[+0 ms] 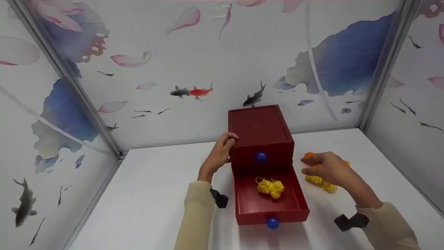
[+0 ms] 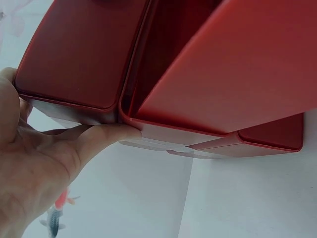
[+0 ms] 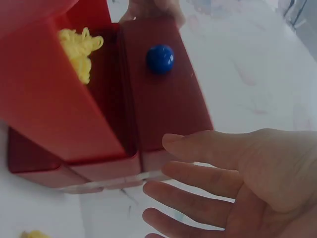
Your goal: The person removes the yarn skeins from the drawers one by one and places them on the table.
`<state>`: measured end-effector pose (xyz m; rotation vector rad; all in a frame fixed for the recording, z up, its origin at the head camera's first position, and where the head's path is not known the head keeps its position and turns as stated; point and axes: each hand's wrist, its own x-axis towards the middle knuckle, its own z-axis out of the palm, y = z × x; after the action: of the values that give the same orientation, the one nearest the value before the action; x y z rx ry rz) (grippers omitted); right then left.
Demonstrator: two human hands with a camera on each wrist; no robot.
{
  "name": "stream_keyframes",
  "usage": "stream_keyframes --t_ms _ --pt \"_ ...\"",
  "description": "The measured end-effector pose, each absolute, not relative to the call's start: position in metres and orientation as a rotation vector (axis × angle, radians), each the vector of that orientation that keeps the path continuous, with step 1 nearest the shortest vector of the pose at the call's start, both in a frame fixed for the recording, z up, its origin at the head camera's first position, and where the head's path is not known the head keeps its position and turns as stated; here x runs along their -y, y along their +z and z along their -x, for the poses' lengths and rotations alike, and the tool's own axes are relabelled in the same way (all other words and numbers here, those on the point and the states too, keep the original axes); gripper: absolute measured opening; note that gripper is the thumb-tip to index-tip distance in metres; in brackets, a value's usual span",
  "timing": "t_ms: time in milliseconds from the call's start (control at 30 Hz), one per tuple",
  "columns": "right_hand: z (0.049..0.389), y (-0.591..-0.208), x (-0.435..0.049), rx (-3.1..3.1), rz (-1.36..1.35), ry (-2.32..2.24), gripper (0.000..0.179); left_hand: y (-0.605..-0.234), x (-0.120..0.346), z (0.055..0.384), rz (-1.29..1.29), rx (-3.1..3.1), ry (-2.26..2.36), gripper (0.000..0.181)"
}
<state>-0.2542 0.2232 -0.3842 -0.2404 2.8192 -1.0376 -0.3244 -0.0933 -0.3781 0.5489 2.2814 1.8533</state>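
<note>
A red drawer cabinet [image 1: 258, 125] with blue knobs stands on the white table. Its pulled-out drawer [image 1: 245, 203] holds a yellow yarn bundle [image 1: 271, 188]; the drawer above is closed. My left hand [image 1: 219, 152] grips the cabinet's upper left edge, fingers curled over the top and thumb [image 2: 106, 140] along the side. To the right, my right hand [image 1: 331, 168] hovers with its fingers spread, holding nothing. Beneath it lie an orange yarn bundle [image 1: 308, 155], mostly hidden by the hand, and more yellow yarn [image 1: 326, 184].
The table [image 1: 156, 194] meets a printed white back panel [image 1: 187, 119] with fish and petals. Metal posts [image 1: 100, 128] frame the corners. The drawer juts toward me between my forearms. Both wrists carry small black devices [image 1: 219, 198].
</note>
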Motion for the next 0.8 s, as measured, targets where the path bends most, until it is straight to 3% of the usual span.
stream_keyframes --t_ms 333,800 --pt "0.249 -0.365 -0.188 -2.808 0.379 -1.001 0.048 -0.389 0.093 0.334 -0.560 -2.268 1.893 0.026" --pt "0.255 -0.380 -0.158 -2.718 0.556 -0.896 0.041 -0.403 0.095 0.343 -0.594 -2.360 1.843 0.024"
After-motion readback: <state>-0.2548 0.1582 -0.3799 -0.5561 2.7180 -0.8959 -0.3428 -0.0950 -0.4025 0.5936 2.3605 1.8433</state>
